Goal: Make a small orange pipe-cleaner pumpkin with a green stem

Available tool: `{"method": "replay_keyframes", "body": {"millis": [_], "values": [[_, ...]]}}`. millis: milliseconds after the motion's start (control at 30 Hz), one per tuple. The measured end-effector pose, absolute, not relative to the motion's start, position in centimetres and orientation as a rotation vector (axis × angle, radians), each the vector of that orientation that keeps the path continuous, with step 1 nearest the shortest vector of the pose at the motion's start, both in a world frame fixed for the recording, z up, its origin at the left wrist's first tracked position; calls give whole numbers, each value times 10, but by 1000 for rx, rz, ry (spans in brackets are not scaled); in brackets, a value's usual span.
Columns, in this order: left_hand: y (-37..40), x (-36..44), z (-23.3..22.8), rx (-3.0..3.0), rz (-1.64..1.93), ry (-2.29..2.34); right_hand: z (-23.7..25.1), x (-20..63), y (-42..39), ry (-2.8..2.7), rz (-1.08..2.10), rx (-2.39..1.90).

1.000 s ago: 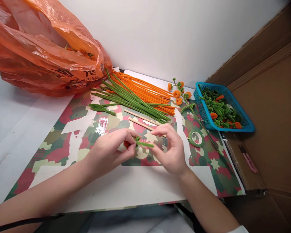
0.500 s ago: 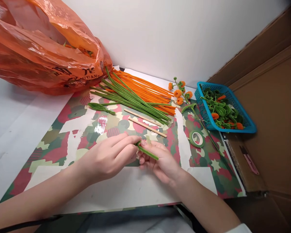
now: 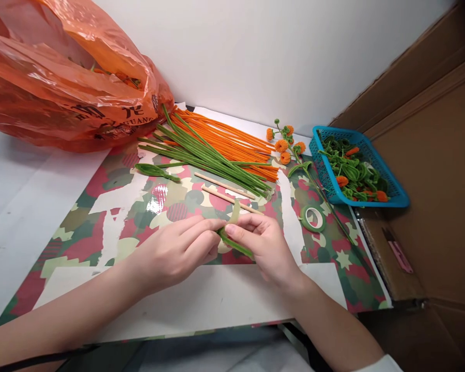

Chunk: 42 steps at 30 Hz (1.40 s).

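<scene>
A short green pipe cleaner (image 3: 237, 246) slants between my hands above the front of the table. My left hand (image 3: 180, 248) pinches its upper left end, and that end is hidden behind the fingers. Thumb and forefinger of my right hand (image 3: 265, 248) are closed on a strip of pale green floral tape (image 3: 235, 211), which sticks up beside the pipe cleaner. Just beyond the hands lie two thin wooden sticks (image 3: 225, 186). A green pipe-cleaner leaf (image 3: 152, 170) rests farther left.
Green pipe cleaners (image 3: 213, 155) and orange pipe cleaners (image 3: 232, 139) lie behind. An orange plastic bag (image 3: 70, 93) stands back left. On the right are a flower stem with orange blooms (image 3: 282, 145), a tape roll (image 3: 313, 219), a blue basket (image 3: 395, 199) of leaves and a pink cutter (image 3: 400, 256).
My right hand has turned and its fingers have closed up around the tape. The tape strip now stands higher. My left hand has kept its pinch; the view has shifted slightly.
</scene>
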State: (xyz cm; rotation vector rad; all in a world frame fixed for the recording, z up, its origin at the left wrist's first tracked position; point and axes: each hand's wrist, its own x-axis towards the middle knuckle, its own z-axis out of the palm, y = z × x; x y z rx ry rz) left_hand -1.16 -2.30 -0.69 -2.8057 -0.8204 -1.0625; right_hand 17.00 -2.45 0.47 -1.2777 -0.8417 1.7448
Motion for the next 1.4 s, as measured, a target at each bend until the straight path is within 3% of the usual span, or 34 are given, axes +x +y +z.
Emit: {"method": "replay_keyframes", "body": {"millis": [767,1100,1400], "values": [[-24,-6,-14,-2916,-1254,-1151,15,167,-30,-1647,991,-1209],[-26,-2,-7,-3046,-1506,-1666,20,175,-32,-2180,260,-1022],[-25,0,-3,-2967,-1665,-1839,16,182,-31,-2213,241,-932]]}}
